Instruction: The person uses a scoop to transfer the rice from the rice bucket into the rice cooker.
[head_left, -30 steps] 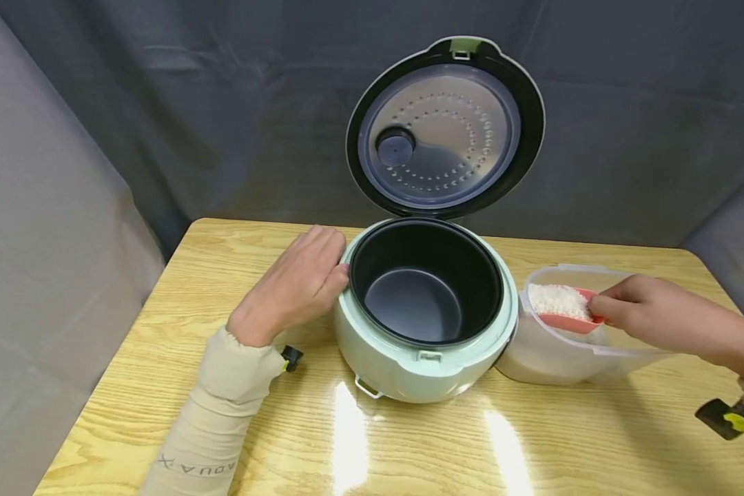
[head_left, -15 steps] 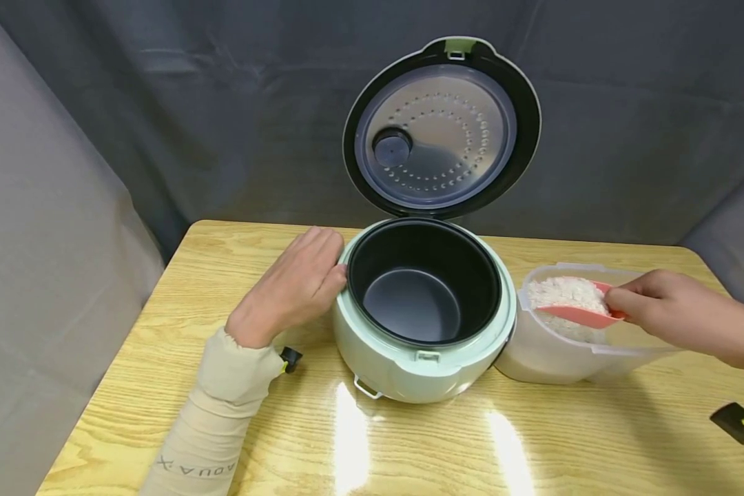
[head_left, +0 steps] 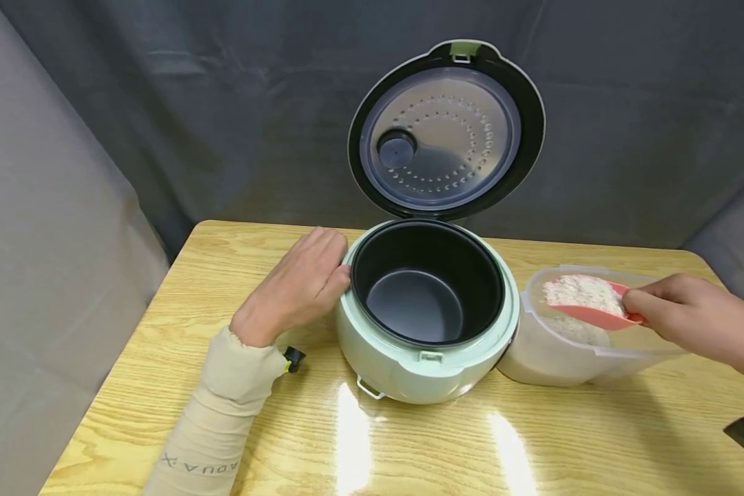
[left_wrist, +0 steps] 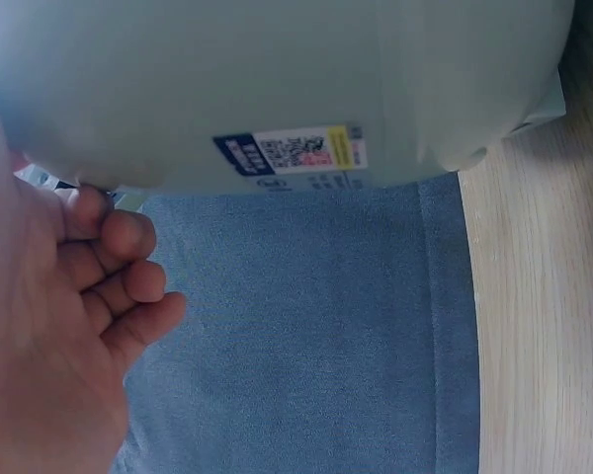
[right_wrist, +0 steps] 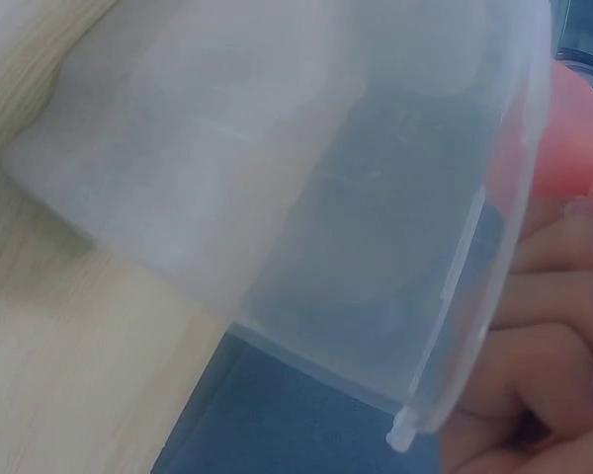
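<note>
My right hand (head_left: 694,320) grips the handle end of a red rice scoop (head_left: 598,318) heaped with white rice (head_left: 583,293), held over the clear plastic rice bin (head_left: 552,358). More rice shows inside the bin. In the right wrist view, the curled fingers (right_wrist: 563,326) and the scoop (right_wrist: 573,138) appear past the bin wall. My left hand (head_left: 297,286) holds the left side of the pale green rice cooker (head_left: 403,375), thumb at its rim. Its other fingers (left_wrist: 128,237) curl by the cooker's body in the left wrist view. The black inner pot (head_left: 415,306) is bare inside.
The cooker's lid (head_left: 446,138) stands raised behind the pot. All of this sits on a wooden table (head_left: 285,441), with a dark grey cloth (head_left: 254,124) hanging behind it. The bin stands right beside the cooker.
My right hand has lifted the scoop of rice up from inside the bin and slightly to the right. My left hand and the cooker have stayed in place.
</note>
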A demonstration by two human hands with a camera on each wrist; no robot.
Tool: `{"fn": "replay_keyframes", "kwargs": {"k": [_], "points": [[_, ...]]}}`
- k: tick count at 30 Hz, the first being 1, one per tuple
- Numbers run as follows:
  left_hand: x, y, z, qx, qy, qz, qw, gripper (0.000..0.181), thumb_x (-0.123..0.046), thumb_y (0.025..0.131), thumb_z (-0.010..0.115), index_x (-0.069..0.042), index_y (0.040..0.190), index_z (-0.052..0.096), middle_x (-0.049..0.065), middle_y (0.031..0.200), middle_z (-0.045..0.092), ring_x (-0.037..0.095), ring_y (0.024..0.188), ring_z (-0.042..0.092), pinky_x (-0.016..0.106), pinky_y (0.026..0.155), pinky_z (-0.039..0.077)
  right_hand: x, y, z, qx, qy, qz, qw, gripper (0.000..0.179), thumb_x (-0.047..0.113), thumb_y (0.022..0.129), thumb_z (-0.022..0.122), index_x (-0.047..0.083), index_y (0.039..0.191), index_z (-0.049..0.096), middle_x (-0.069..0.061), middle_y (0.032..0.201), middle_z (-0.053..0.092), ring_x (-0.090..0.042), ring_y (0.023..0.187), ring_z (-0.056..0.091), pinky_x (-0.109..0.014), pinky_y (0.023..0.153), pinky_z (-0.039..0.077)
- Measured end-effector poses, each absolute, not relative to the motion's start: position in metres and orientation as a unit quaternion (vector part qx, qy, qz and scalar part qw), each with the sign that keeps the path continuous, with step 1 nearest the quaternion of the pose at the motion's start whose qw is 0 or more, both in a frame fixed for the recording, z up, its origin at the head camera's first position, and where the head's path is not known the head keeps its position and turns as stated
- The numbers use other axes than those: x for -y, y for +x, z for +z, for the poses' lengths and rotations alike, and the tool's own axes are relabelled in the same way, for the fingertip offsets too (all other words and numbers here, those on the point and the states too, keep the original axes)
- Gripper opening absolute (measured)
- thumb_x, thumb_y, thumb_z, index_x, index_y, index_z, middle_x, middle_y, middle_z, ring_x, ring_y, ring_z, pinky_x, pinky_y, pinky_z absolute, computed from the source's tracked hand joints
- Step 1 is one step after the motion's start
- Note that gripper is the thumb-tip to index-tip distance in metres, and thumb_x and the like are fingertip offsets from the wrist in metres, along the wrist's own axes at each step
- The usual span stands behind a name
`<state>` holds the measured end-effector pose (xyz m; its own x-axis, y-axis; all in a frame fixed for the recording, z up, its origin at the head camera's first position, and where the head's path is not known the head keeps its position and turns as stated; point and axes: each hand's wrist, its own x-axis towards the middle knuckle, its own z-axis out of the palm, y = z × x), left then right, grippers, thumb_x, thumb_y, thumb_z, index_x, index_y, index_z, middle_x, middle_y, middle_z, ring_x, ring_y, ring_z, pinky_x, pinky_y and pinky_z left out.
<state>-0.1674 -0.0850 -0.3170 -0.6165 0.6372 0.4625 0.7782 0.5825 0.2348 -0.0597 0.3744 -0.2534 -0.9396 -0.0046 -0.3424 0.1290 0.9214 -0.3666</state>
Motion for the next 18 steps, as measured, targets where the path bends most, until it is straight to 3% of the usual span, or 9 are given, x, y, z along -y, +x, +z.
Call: {"fn": "replay_keyframes", "kwargs": {"k": [7, 18], "points": [[0.085, -0.1681, -0.3181, 0.874, -0.404, -0.214, 0.162, 0.013, -0.018, 0.093, 0.038, -0.011, 0.082, 0.042, 0.003, 0.079, 0.039, 0.023, 0.08, 0.039, 0.032, 0.078, 0.033, -0.3825, -0.0577, -0.255, -0.962, 0.041, -0.21, 0.169, 0.04, 0.026, 0.104, 0.033, 0.009, 0.068, 0.037, 0.008, 0.06, 0.023, -0.01, 0.056, 0.014, -0.03, 0.048, 0.022], [0.0853, -0.168, -0.3184, 0.875, -0.403, -0.213, 0.166, 0.014, -0.019, 0.093, 0.038, -0.011, 0.082, 0.042, 0.004, 0.079, 0.039, 0.023, 0.08, 0.039, 0.031, 0.077, 0.033, -0.3754, -0.0557, -0.2525, -0.956, 0.06, -0.236, 0.166, 0.043, 0.027, 0.105, 0.03, 0.014, 0.067, 0.043, 0.009, 0.057, 0.031, -0.005, 0.052, 0.023, -0.028, 0.048, 0.027]]}}
